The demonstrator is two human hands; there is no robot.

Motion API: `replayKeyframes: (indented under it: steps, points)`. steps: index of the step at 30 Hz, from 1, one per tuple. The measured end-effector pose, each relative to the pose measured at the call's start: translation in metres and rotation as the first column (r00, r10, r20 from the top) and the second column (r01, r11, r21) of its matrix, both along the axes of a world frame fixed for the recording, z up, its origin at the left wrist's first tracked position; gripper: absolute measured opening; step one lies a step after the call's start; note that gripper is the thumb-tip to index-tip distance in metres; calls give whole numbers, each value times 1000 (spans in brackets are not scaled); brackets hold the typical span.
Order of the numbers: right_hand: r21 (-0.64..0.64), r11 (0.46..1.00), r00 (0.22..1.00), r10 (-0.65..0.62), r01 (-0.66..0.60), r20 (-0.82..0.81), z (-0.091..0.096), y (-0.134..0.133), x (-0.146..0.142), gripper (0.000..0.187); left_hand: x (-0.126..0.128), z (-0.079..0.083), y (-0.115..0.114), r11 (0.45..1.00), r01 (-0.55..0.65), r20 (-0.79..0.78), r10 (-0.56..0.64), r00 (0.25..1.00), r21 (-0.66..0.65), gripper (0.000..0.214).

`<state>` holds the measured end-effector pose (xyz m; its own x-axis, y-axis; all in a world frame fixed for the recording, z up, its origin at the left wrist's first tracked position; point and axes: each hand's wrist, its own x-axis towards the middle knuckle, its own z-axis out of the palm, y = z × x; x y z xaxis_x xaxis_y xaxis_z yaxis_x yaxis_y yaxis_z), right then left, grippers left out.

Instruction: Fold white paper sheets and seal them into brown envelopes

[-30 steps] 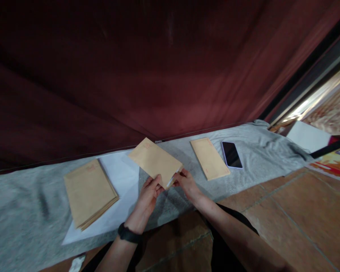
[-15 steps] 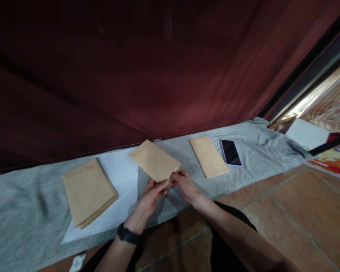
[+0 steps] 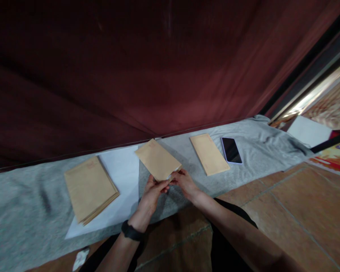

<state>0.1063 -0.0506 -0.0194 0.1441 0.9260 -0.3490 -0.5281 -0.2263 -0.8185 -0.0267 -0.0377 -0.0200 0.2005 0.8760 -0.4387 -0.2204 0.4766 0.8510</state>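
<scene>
A tan paper envelope (image 3: 158, 159) is held tilted above the grey cloth, its near short end toward me. My left hand (image 3: 153, 193) grips the lower left of that end, thumb on top. On the other side of the same end, my right hand (image 3: 184, 183) pinches the edge with bent fingers. A strip of white shows at the envelope's edge between the hands; I cannot make out whether it is paper inside. To the right lies another tan envelope (image 3: 209, 154), flat on the cloth. At the left rests a stack of tan envelopes (image 3: 91, 189).
White paper (image 3: 124, 177) lies partly under the stack on the grey cloth (image 3: 260, 151). A phone (image 3: 231, 150) with a purple edge lies right of the flat envelope. Behind hangs a dark red curtain (image 3: 170, 83). A white scrap (image 3: 81, 259) is on the tiled floor (image 3: 308, 204).
The held envelope has turned slightly, and its far end sits a little further right. Both hands keep their grip at the near end. The view has shifted slightly.
</scene>
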Motion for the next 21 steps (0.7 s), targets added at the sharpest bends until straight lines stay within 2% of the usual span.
replayKeyframes:
  steps: [6, 16, 21]
  points:
    - [-35, 998, 997, -49, 51, 62, -3, 0, 3, 24, -4, 4, -2, 1000, -1, 9, 1, 1000, 5, 49]
    - [-111, 993, 998, -37, 41, 42, -1, 0, 7, 16, -8, 0, -3, 1000, 10, -15, -10, 1000, -19, 46]
    - [-98, 994, 998, -55, 55, 8, 2, -2, 7, 18, -12, 1, 3, 995, 13, 94, -4, 996, -102, 44]
